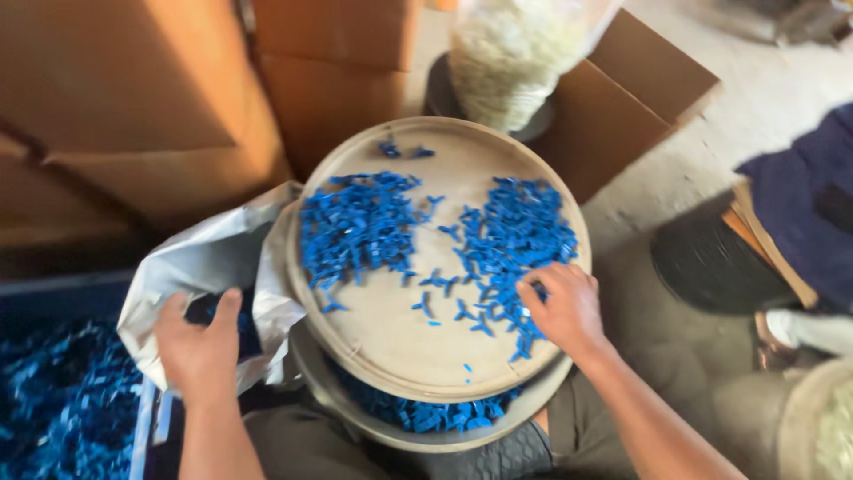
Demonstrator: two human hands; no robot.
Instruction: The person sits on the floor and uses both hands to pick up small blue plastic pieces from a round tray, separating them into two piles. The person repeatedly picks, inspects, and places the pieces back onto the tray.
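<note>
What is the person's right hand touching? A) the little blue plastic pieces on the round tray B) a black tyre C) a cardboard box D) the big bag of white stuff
A: the right hand rests its fingers on the pile of small blue pieces spread over the round tray, while the left hand is off at the silvery bag beside it.

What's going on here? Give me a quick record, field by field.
Setting: cardboard boxes, concrete floor
Work surface: round tray
On tray: two heaps of small blue plastic pieces
Left hand: at the mouth of a silvery bag
Right hand: fingers in the right heap
Beneath tray: basin of the same blue pieces
Behind: clear bag of whitish pieces
</note>
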